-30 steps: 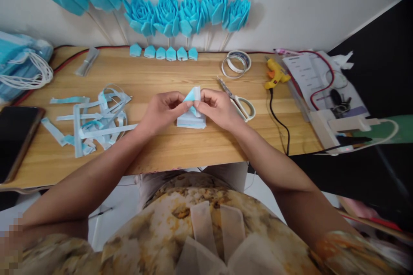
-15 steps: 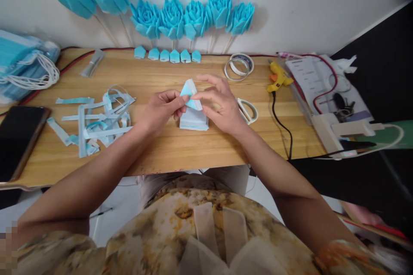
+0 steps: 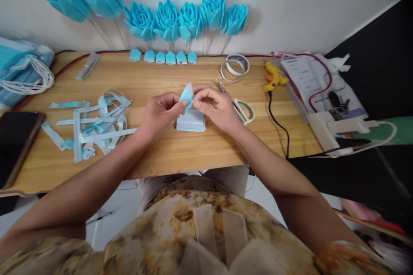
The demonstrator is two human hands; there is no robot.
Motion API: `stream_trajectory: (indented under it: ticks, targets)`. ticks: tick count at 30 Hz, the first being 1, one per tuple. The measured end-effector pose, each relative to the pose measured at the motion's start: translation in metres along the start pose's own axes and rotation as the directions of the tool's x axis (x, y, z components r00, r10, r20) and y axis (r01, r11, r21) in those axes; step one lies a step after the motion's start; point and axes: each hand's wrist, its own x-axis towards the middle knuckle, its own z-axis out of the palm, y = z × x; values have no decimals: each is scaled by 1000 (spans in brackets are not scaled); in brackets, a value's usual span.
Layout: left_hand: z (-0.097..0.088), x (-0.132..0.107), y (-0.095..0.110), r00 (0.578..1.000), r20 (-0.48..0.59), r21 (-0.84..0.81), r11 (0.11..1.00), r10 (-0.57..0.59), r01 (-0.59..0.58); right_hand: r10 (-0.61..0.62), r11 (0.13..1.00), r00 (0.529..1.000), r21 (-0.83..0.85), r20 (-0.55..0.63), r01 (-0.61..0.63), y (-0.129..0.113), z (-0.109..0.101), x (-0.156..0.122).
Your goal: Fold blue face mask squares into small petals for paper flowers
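Note:
My left hand (image 3: 161, 114) pinches a small folded piece of blue-and-white face-mask fabric (image 3: 186, 93) between thumb and fingers. On the other side of the piece, my right hand (image 3: 217, 107) is closed with thumb and fingertips on its right edge. The fabric's pointed tip sticks up between the hands. Just below, a stack of pale mask pieces (image 3: 191, 121) lies on the wooden table (image 3: 167, 154). Scissors (image 3: 243, 111) with white handles rest beside my right hand, their blades partly showing.
Cut blue strips (image 3: 97, 122) lie left, near a phone (image 3: 19, 146) and bagged masks (image 3: 22, 68). Small folded petals (image 3: 170, 57) line the back, below blue fabric flowers (image 3: 166, 19) on sticks. Tape rolls (image 3: 237, 66), a yellow glue gun (image 3: 274, 76) and a power strip (image 3: 325, 131) are right.
My right hand has moved in from beside the piece, and its spread fingers have closed on the right edge. The fabric is now folded narrower. More of the scissors shows.

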Motion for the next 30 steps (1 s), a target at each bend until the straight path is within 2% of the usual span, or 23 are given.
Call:
stream_trajectory:
  ticks: [3, 13, 24, 30]
  targets:
    - [0, 0, 0, 1000, 1, 22, 1000, 12, -12, 61, 994, 998, 90, 7, -61, 0, 2, 0]
    - [1, 0, -1, 999, 33, 19, 1000, 12, -13, 175, 964, 983, 192, 50, -182, 3, 1, 0]
    - [1, 1, -3, 996, 79, 10, 999, 32, -33, 200, 944, 977, 254, 71, -211, -1, 4, 0]
    - [-2, 1, 1, 983, 182, 2, 1000, -27, 27, 185, 954, 979, 224, 92, -201, -6, 4, 1]
